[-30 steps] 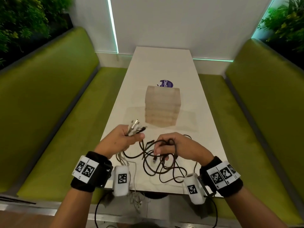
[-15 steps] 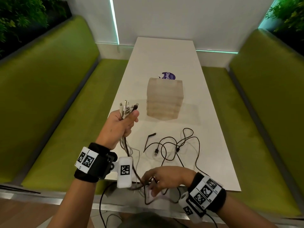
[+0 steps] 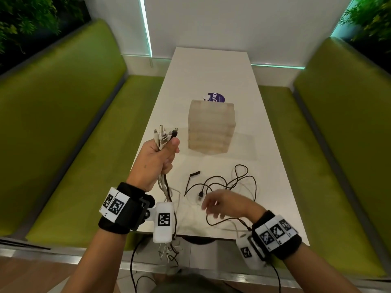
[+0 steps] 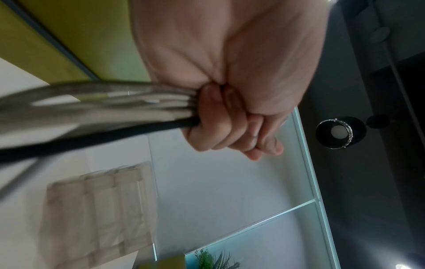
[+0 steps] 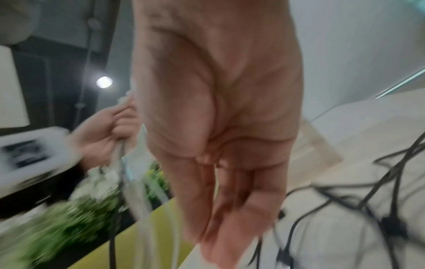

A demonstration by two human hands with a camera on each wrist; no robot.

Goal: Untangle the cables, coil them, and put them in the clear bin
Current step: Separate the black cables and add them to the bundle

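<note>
Left hand (image 3: 157,159) raised, fingers (image 4: 220,123) fisted — right hand (image 3: 226,205) low, fingers (image 5: 230,209) loosely extended.

The far half of the white table (image 3: 211,68) is left bare, so passage there is unhindered. Mid-table, the way is blocked by the clear bin (image 3: 210,129), with a purple sticker (image 3: 215,97) lying flat just behind it. A bare strip is left on either side of the bin. The near right part is covered by loose black cables (image 3: 224,185), which seem, through motion blur, to run under the right hand (image 3: 225,205). The near left edge is crossed by a cable bundle (image 3: 166,187) hanging from the left hand (image 3: 157,158). Both long sides are flanked by green benches (image 3: 63,132).
</note>
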